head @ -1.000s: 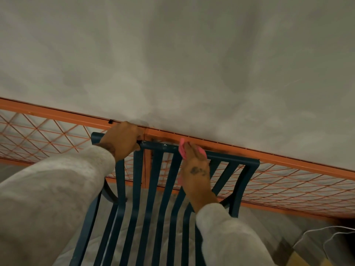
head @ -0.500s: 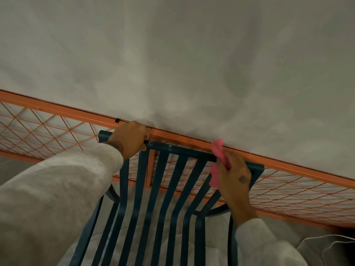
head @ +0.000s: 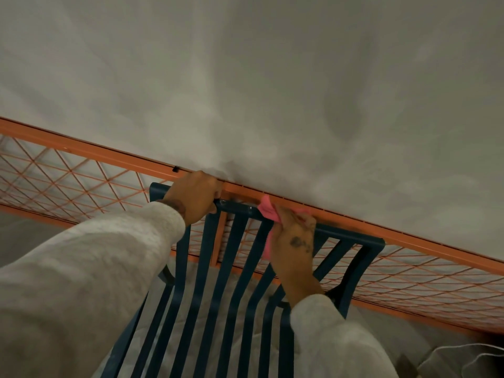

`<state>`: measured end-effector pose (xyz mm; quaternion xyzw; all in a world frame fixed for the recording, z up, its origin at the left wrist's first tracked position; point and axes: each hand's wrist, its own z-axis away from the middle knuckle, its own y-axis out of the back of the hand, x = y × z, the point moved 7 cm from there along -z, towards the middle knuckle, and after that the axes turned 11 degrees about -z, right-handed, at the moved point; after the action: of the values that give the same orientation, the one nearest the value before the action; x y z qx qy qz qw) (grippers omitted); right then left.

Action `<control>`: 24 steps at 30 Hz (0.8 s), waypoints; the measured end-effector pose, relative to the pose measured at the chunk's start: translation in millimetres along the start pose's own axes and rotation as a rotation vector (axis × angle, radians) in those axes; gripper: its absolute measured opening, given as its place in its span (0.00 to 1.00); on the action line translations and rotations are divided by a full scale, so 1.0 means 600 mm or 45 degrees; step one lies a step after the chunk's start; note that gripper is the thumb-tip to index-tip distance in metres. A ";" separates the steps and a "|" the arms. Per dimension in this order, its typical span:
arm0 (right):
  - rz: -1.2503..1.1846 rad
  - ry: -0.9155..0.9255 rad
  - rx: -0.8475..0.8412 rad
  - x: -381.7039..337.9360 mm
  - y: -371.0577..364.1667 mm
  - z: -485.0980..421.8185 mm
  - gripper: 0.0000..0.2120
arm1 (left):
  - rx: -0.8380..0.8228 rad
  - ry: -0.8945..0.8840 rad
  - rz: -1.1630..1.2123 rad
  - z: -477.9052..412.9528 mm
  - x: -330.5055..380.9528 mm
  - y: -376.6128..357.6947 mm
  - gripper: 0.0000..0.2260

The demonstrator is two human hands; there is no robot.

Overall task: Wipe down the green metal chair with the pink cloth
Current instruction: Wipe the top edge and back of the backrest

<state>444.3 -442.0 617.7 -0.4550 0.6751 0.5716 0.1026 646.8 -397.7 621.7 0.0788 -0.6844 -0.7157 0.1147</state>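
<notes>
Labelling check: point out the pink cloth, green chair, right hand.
pink cloth (head: 266, 210), head view, bunched top above the fingers
green chair (head: 351, 235), head view, bare top rail
right hand (head: 296, 240), head view, back of the hand

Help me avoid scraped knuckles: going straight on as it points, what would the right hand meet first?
Likely the orange metal fence rail just behind the green metal chair's top bar; depth unclear.
</notes>
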 end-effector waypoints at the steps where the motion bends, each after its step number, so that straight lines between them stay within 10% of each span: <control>1: -0.071 -0.020 -0.002 -0.009 -0.014 -0.003 0.21 | 0.005 0.002 -0.005 0.000 0.000 0.001 0.05; 10: 0.058 0.355 -0.339 -0.054 -0.071 -0.008 0.21 | 0.015 0.010 -0.010 -0.001 -0.002 -0.006 0.06; 18: -1.440 -0.849 -0.386 0.004 0.014 -0.012 0.11 | -0.015 0.038 0.012 0.001 -0.003 -0.009 0.03; 24: -1.896 -1.029 -0.422 0.004 0.054 0.031 0.20 | 0.248 0.042 0.578 0.058 0.044 0.034 0.07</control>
<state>412.4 -429.1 632.0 -0.5497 0.0207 0.5647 0.6152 613.1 -372.3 644.7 -0.0545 -0.7483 -0.6010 0.2756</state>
